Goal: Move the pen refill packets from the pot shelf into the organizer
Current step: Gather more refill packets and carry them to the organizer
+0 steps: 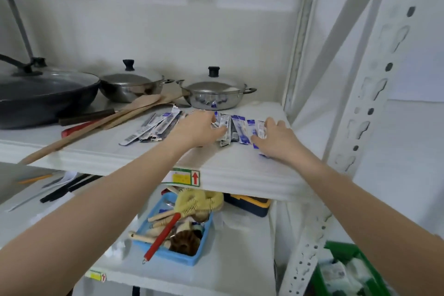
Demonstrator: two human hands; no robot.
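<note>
Several pen refill packets (240, 128), white with blue tops, lie in a loose row on the white pot shelf (223, 170). More of them are fanned out in a second pile (153, 128) to the left. My left hand (199, 128) rests palm down on the middle of the row, fingers curled onto a packet. At the row's right end my right hand (276, 142) lies spread over the last packets, fingertips touching them. Neither hand has lifted a packet. The organizer is not clearly in view.
A dark wok (45, 94) and two lidded steel pots (131, 85) (213, 95) stand behind the packets, with wooden spatulas (115, 118) to the left. Below, a blue tray (175, 230) holds brushes; a green bin (346, 271) sits lower right. A shelf upright (365, 103) stands right.
</note>
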